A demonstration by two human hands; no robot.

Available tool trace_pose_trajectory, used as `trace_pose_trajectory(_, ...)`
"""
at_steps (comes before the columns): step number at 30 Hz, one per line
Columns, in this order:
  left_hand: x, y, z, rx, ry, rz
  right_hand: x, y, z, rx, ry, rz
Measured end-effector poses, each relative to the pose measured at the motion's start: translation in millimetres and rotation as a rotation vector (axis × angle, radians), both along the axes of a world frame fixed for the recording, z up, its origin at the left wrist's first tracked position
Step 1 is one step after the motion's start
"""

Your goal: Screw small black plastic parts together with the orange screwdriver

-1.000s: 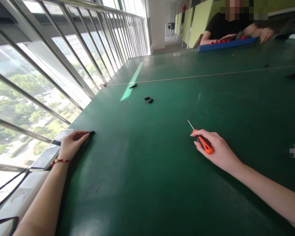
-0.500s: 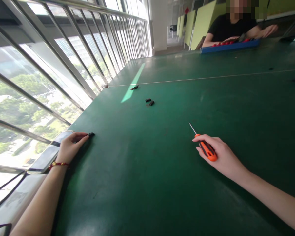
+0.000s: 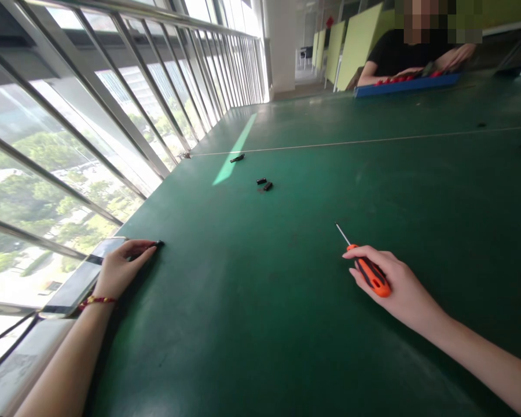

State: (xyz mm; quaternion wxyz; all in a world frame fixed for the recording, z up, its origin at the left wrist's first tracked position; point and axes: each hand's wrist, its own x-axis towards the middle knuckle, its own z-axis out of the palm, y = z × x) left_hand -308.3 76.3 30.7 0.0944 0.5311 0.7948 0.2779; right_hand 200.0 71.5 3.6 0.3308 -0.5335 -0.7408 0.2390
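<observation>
My right hand grips a screwdriver by its orange and black handle, the thin metal shaft pointing forward and left over the green table. At the table's left side, my left hand pinches a small black piece between thumb and fingertips, low over the surface; most of the piece is covered, so its kind is unclear. Farther forward lie two small black parts close together, and a longer black piece rests beyond them by a strip of sunlight.
A metal railing runs along the table's left edge, before a window. Beside my left wrist, a phone-like glass slab lies by black cables. Across the table a person in black sits behind a blue tray with red items.
Both hands appear slightly lower in the view, as does the table, and the right hand with the screwdriver sits a little farther right. Across the table, the person's raised hand has come down toward the tray.
</observation>
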Motion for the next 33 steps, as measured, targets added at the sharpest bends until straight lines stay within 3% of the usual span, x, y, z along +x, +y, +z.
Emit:
trace_pose_trajectory(7, 10, -4, -1.1, 0.115, 0.155, -0.050, 2, -1, 3.3, -0.046, 0.100, -0.039)
trace_pose_trajectory(11, 32, -6, 1.8, 0.192, 0.267, -0.099, 0, -3, 8.1, -0.019, 0.257, -0.095)
trace_pose_trajectory(14, 56, -3, 1.8, 0.247, 0.234, -0.164, -1, -4, 8.3, 0.008, 0.322, -0.192)
trace_pose_trajectory(19, 111, 7, -4.1, 0.247, 0.102, -0.375, 0, -5, 6.6, 0.091, 0.417, -0.339)
trace_pose_trajectory(24, 184, 22, -11.1, 0.247, -0.135, -0.539, 1, -2, 3.8, 0.157, 0.471, -0.459)
trace_pose_trajectory(29, 256, 38, -15.5, 0.245, -0.235, -0.746, 0, 1, 0.1, 0.228, 0.527, -0.621)
trace_pose_trajectory(33, 298, 34, -18.9, 0.220, -0.307, -0.763, -2, 1, 0.4, 0.381, 0.472, -0.754)
